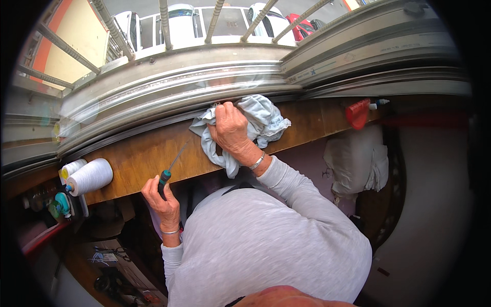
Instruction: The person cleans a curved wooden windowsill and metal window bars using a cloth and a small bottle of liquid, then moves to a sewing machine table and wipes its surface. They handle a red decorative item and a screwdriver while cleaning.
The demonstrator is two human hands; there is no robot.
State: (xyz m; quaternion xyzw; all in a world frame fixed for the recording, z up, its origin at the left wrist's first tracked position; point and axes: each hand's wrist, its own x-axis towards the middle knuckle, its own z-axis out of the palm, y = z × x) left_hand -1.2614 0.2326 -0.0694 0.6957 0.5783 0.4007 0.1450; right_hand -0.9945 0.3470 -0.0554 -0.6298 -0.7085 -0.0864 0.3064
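My left hand (pixel 163 199) holds a screwdriver (pixel 165 176) by its dark handle with a teal end; the thin metal shaft points up and to the right over the wooden window sill (pixel 145 155). My right hand (pixel 232 128) grips a crumpled light blue cloth (pixel 261 117) at the sill's back edge, beside the metal window track (pixel 172 98). Part of the cloth hangs over the sill's front edge. The fingertips of my right hand are partly hidden in the cloth.
Cones of white thread (pixel 94 176) lie at the sill's left end. A red object (pixel 358 114) and a small white tube (pixel 379 103) are at the right. Metal bars (pixel 165 23) stand outside the window. A white bundle (pixel 355 163) is below the sill, right; scissors (pixel 115 251) lie lower left.
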